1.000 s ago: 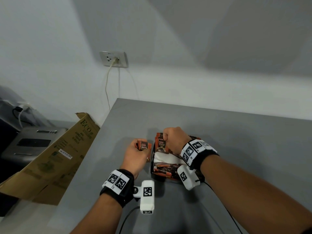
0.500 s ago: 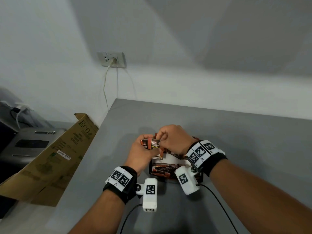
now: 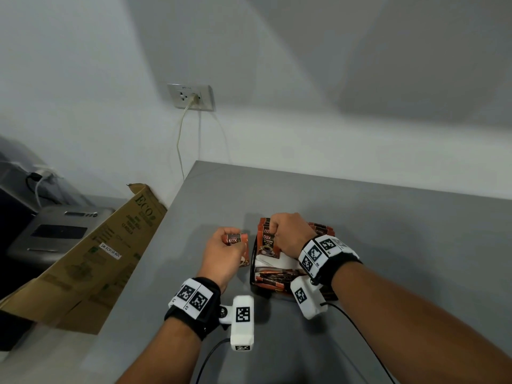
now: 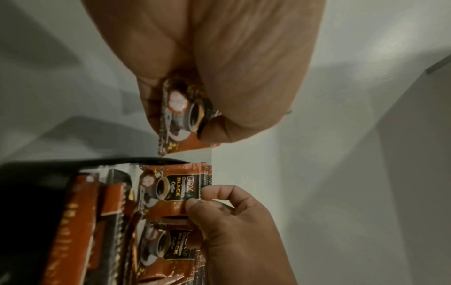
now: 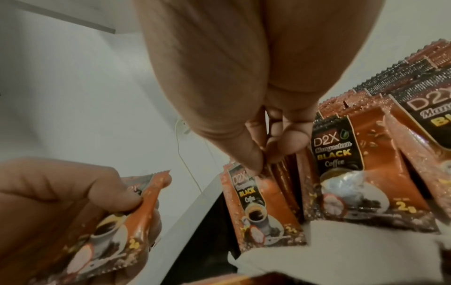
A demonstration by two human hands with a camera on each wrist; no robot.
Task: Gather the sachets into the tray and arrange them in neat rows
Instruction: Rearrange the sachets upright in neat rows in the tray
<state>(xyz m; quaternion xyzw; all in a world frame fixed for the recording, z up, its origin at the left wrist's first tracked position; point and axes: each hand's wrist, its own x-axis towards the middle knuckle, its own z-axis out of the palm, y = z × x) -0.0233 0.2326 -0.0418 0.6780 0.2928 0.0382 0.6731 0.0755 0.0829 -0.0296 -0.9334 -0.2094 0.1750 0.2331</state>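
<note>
A black tray (image 3: 252, 275) on the grey table holds orange-brown coffee sachets: upright rows at the back (image 3: 322, 228) and several lying flat at the front (image 3: 273, 274). My left hand (image 3: 221, 254) grips a small stack of sachets (image 3: 235, 240) (image 5: 114, 227) just left of the tray. My right hand (image 3: 288, 234) pinches the top edge of an upright sachet (image 3: 265, 242) (image 5: 256, 208) in the tray's left row. White paper (image 5: 341, 250) lies in the tray in front of the upright rows. More upright sachets (image 5: 361, 173) stand to the right.
A folded cardboard box (image 3: 91, 261) leans against the table's left edge, with a grey machine (image 3: 55, 231) beyond it. A wall socket (image 3: 191, 97) with a cord hangs behind the table. Cables trail from both wrist cameras over the near table (image 3: 415, 231).
Half a second ago both hands met over the tray's left edge at the stack. Now they are apart: the right hand holds one sachet upright in the tray, the left keeps the stack.
</note>
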